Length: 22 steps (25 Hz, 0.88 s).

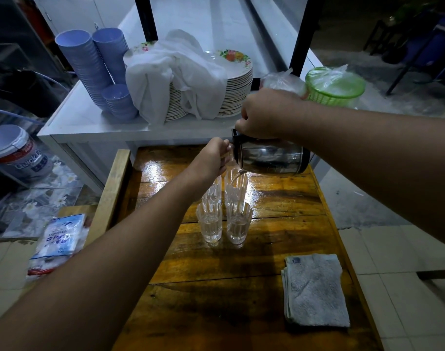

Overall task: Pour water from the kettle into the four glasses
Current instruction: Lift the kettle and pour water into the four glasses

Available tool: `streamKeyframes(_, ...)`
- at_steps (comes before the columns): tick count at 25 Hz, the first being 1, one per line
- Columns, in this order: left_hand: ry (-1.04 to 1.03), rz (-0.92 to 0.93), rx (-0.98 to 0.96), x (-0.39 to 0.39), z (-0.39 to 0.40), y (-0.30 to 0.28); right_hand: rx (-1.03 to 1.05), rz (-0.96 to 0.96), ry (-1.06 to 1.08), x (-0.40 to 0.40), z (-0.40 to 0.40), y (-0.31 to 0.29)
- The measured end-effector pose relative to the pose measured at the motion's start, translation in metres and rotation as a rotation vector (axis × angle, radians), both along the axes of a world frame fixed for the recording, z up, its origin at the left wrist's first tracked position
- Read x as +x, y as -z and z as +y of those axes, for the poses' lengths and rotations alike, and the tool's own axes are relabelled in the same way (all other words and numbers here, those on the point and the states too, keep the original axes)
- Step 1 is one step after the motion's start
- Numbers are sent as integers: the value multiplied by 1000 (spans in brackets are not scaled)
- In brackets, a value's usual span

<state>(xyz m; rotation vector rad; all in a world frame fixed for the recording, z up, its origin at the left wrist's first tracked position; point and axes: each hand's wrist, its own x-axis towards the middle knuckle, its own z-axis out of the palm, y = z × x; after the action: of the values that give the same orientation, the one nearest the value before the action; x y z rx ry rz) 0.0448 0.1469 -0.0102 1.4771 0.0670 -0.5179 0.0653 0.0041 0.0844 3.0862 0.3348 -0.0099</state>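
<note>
The right hand [264, 115] grips the tilted steel kettle [272, 158], hiding its handle, spout over the far-right glass [236, 188]. The left hand [213, 155], fingers curled at the lid, partly hides the far-left glass [213, 192]. Two near glasses [237, 221] hold water.

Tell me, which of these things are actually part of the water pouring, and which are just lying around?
In use: kettle, four glasses, right hand, left hand.

Lying about: grey cloth, plates, blue bowls, green basket, white bucket.
</note>
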Motion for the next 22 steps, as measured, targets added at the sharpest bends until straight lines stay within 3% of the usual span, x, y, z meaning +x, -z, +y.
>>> streamKeyframes(22,20,-35,-12,-5,3,-6,-42,-52,-47,-10,5,-13)
